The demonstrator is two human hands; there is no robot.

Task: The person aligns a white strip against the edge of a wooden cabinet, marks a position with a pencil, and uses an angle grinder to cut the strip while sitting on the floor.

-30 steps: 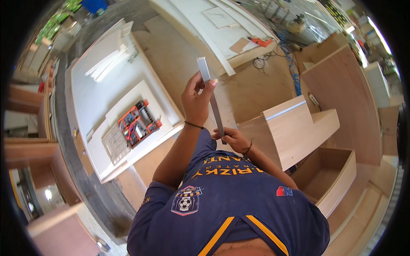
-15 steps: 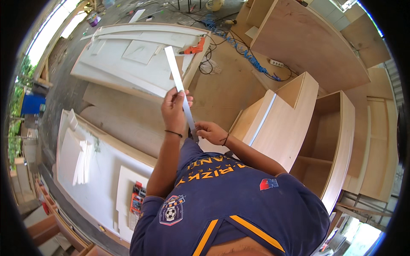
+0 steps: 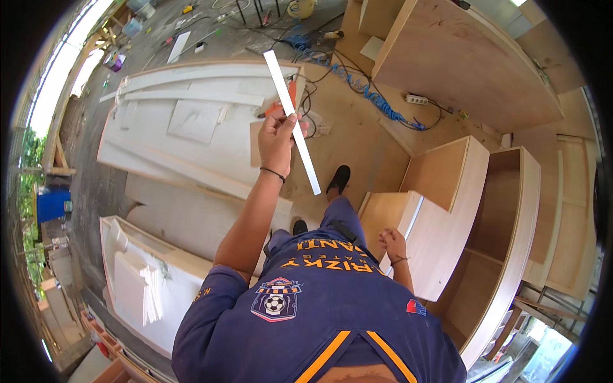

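A narrow, flat white strip [image 3: 306, 158] is held up in front of me, slanting from upper left to lower right. My left hand [image 3: 277, 142] pinches it between thumb and fingers, a bit above its middle. Both ends of the strip stick out free. Lower and to the right, my right hand [image 3: 392, 243] hangs by my hip with its fingers curled closed; whether anything is inside them is hidden. Close beside that hand stands a pale wooden cabinet [image 3: 429, 246], with a thin white line along its upper edge.
White panels [image 3: 152, 142] lie ahead on the left, an orange drill [image 3: 269, 110] at their edge, partly behind the strip. A blue coiled hose [image 3: 380, 102] and a power strip [image 3: 417, 99] are on the floor. A large wooden panel [image 3: 460, 60] stands at far right.
My right hand has let go of the strip's lower end and dropped back toward my right hip. My left hand has moved forward and right with the strip. My view has shifted.
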